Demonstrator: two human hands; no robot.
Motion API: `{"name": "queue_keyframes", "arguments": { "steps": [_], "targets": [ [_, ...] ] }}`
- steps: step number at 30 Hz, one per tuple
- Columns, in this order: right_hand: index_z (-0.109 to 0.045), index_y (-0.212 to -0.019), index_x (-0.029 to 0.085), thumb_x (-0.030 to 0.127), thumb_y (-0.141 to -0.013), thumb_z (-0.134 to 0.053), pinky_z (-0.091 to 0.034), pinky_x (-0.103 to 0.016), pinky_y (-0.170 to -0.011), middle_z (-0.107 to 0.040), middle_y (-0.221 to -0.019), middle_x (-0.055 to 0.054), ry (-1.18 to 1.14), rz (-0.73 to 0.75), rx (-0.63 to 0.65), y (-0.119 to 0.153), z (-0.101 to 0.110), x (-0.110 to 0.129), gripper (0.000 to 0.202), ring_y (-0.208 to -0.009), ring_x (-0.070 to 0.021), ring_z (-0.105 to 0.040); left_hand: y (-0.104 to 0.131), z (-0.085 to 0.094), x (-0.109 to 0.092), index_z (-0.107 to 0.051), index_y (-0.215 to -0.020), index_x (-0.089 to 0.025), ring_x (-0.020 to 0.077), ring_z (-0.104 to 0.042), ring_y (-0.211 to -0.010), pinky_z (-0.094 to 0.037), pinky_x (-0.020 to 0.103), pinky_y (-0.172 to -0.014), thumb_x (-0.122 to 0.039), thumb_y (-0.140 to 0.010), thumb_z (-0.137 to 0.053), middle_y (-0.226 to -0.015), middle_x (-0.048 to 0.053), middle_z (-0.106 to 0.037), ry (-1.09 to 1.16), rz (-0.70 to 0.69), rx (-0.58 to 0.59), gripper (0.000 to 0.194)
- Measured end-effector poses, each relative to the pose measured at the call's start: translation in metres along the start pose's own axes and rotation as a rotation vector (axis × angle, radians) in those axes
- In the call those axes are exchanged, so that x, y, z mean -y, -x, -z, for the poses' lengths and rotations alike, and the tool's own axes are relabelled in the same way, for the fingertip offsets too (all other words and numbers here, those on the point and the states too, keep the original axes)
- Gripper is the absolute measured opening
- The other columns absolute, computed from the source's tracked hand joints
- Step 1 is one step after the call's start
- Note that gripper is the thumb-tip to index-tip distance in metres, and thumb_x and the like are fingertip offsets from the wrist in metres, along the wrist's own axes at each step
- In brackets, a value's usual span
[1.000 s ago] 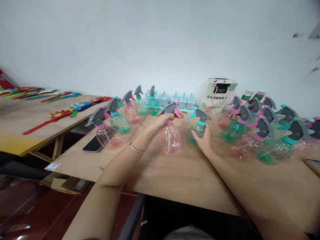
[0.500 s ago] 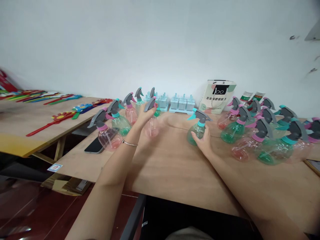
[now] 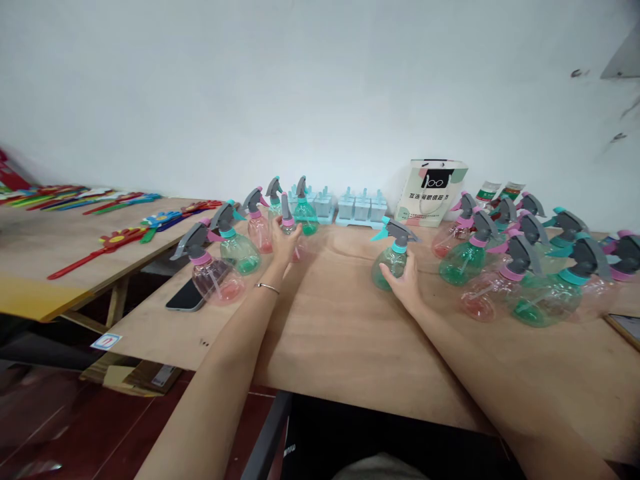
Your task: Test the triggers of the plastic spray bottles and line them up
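My left hand [image 3: 285, 244] is wrapped round a pink spray bottle [image 3: 298, 252] near its neck. Its grey trigger head points up, and much of the body is hidden behind my fingers. On the table, my right hand [image 3: 406, 280] grips a green spray bottle [image 3: 381, 272] by its body; this one has a turquoise collar and a nozzle facing left. Several pink and green spray bottles stand left of my left hand, among them a green one [image 3: 240, 252] and a pink one [image 3: 216, 280]. A green bottle [image 3: 306, 217] is just behind that hand.
More spray bottles [image 3: 463, 265] crowd the table's right side. At the back are pale blue popsicle moulds [image 3: 361, 208] and a printed paper bag [image 3: 431, 193]. A phone [image 3: 186, 296] lies at left. Colourful hand clappers [image 3: 117, 243] lie on the neighbouring table.
My left hand has shifted left and turned round the pink bottle, whose head now points away from me. The right hand keeps its hold on the green bottle. The view has shifted slightly.
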State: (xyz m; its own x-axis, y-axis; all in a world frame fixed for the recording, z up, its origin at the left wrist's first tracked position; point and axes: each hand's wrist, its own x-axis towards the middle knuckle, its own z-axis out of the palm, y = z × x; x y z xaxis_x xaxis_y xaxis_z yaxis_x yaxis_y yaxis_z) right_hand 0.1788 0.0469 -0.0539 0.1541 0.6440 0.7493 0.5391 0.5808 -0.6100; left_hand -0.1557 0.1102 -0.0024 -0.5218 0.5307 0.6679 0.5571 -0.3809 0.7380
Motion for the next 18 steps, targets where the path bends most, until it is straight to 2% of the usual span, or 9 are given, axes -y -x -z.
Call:
{"name": "queue_keyframes", "arguments": {
  "steps": [3, 5, 10, 18],
  "targets": [
    [-0.047, -0.126, 0.02, 0.053, -0.075, -0.069, -0.049, -0.051, -0.097, -0.061, -0.115, -0.015, 0.001, 0.009, -0.008, 0.0, -0.001, 0.0, 0.065, -0.111, -0.0298, -0.059, 0.013, 0.001, 0.01, -0.055, -0.118, -0.016, 0.0315, -0.047, -0.128, -0.034, 0.048, -0.114, -0.04, -0.069, -0.084, -0.13, 0.017, -0.05, -0.13, -0.021, -0.107, 0.062],
    [-0.047, -0.126, 0.019, 0.053, -0.075, -0.069, -0.049, -0.052, -0.098, -0.061, -0.115, -0.015, 0.002, 0.01, -0.009, 0.0, -0.001, 0.0, 0.065, -0.111, -0.0303, -0.059, 0.017, 0.002, 0.015, -0.055, -0.12, -0.016, 0.0325, -0.046, -0.13, -0.03, 0.051, -0.116, -0.043, -0.071, -0.083, -0.13, 0.017, -0.051, -0.174, -0.013, -0.112, 0.062],
    [-0.047, -0.126, 0.019, 0.053, -0.075, -0.069, -0.048, -0.052, -0.098, -0.06, -0.117, -0.015, -0.004, 0.007, -0.009, 0.0, -0.002, -0.001, 0.065, -0.113, -0.031, -0.059, 0.013, 0.001, 0.022, -0.057, -0.121, -0.019, 0.0293, -0.054, -0.124, -0.038, 0.045, -0.112, -0.037, -0.079, -0.077, -0.124, 0.014, -0.06, -0.15, -0.057, -0.048, 0.05],
    [-0.046, -0.129, 0.019, 0.051, -0.076, -0.069, -0.048, -0.052, -0.1, -0.06, -0.12, -0.016, -0.013, 0.01, -0.005, 0.0, -0.004, -0.002, 0.066, -0.116, -0.0313, -0.058, 0.005, -0.01, 0.016, -0.051, -0.125, -0.017, 0.0278, -0.051, -0.13, -0.037, 0.044, -0.114, -0.034, -0.082, -0.075, -0.132, 0.015, -0.057, -0.146, 0.043, -0.03, 0.053]
  ]
}}
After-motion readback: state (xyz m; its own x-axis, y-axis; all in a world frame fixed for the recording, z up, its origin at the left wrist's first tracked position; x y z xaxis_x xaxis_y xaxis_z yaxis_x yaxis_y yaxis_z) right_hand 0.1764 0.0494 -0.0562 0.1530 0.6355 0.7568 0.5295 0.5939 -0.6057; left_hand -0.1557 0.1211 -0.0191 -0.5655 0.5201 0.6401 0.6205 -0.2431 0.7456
